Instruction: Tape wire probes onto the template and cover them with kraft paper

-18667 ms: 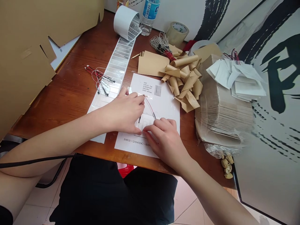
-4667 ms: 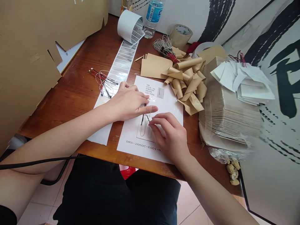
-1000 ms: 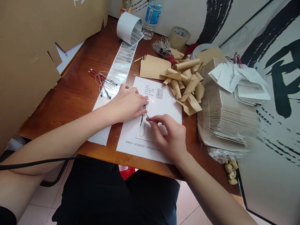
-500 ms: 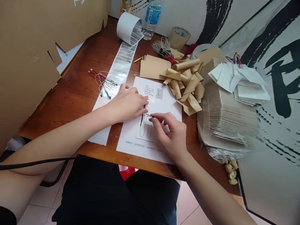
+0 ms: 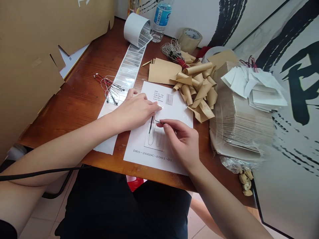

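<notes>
My left hand (image 5: 139,113) lies over the upper part of a printed white sheet (image 5: 134,142), fingers stretched out and fingertips pressed down on it. Red and black leads come out beneath those fingers, beside a thin pale wire (image 5: 155,134) that loops over the drawing on the sheet. Between thumb and index finger my right hand (image 5: 181,137) pinches the dark end of a thin wire (image 5: 160,122), just above the drawing. Whatever lies directly under the left fingers is hidden.
Left of the sheet lie loose wire leads (image 5: 109,88) on a label strip (image 5: 128,68), unrolled from its roll (image 5: 137,30). Behind are a bottle (image 5: 161,20), packing tape (image 5: 190,38), a wire bundle (image 5: 171,51) and curled brown papers (image 5: 196,86). A wrapped stack (image 5: 241,122) stands right, cardboard (image 5: 50,49) left.
My left fingertips have shifted slightly right and up the sheet, with the thumb drawn in. My right hand still pinches the wire end, its fingers moved slightly left.
</notes>
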Demonstrator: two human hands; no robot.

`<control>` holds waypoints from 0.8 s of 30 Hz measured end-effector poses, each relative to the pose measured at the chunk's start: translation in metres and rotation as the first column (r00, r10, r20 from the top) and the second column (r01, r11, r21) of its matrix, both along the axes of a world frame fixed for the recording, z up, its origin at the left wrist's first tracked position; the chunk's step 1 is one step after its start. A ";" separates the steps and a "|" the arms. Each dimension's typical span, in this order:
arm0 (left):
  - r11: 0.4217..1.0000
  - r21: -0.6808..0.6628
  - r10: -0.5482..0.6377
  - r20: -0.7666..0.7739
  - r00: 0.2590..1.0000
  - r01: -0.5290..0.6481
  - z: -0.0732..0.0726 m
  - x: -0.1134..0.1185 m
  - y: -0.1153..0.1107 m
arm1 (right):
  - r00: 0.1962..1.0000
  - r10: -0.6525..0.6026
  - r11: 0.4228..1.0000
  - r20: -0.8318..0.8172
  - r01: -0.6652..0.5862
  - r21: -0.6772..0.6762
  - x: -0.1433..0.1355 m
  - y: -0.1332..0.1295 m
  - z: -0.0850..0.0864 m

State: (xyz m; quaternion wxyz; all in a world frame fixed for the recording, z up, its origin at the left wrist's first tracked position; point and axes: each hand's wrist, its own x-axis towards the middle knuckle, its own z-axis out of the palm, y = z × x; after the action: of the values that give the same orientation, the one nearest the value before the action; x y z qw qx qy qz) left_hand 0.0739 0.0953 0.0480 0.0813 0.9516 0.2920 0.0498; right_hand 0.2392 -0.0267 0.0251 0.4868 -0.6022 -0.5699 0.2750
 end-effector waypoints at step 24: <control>1.000 -0.022 0.006 0.027 1.000 -0.006 -0.001 0.001 0.001 | 0.972 0.067 0.993 0.223 -0.087 0.082 0.003 -0.006 0.004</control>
State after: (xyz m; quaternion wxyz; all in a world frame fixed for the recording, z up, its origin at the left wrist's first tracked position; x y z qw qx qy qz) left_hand 0.0745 0.0960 0.0470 0.0957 0.9490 0.2944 0.0598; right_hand 0.2421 -0.0323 0.0291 0.4366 -0.5836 -0.6551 0.1990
